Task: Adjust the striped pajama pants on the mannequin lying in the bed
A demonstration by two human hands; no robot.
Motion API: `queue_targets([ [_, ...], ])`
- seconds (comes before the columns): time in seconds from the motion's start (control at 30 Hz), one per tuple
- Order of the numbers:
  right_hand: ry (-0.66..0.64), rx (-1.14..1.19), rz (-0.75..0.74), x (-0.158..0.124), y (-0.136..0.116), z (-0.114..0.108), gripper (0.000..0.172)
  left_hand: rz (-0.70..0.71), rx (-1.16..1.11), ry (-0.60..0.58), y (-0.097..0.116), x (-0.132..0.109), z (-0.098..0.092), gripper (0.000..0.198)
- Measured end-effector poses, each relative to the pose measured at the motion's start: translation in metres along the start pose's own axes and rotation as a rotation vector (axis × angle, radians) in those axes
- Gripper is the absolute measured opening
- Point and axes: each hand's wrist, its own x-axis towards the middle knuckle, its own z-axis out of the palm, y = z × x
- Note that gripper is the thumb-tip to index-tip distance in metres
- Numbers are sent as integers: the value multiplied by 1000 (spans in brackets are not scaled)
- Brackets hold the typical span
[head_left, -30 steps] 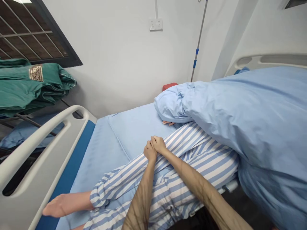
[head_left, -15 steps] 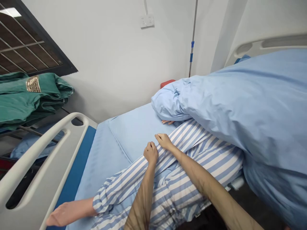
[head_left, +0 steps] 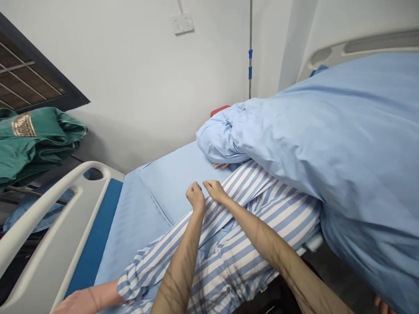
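Recording: white bed rail [head_left: 62, 231] at far left; left hand [head_left: 195, 197] curled narrow, holding nothing, just beside right hand [head_left: 214, 192], likewise curled and empty; both over striped pyjama trousers [head_left: 225, 257]; blue quilt [head_left: 327, 139] right.

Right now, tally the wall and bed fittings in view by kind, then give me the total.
White plastic bed rails: 2
Wall socket: 1
Drip pole: 1
Total: 4
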Motion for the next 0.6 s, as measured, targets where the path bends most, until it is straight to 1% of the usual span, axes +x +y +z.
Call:
queue_targets([
  [0.1, -1, 8, -5, 0, 0, 0, 42, -6, 76, -26, -4, -6, 12, 34],
  [0.2, -8, -23, -22, -1, 0, 1, 41, -4, 163, -71, -16, -12, 17, 38],
  [0.3, -12, -69, -27, -4, 1, 3, 40, -15, 195, -102, -19, -13, 16, 40],
  [0.43, -18, -143, -8, -5, -4, 3, 41, -35, 256, -130, -13, -13, 11, 39],
  [0.53, -57, -283, -17, -2, -17, -4, 39, -48, 249, -158, -9, -15, 9, 36],
  [0.6, -89, -393, -82, 2, -29, -12, 36, -53, 245, -168, -9, -16, 8, 34],
])
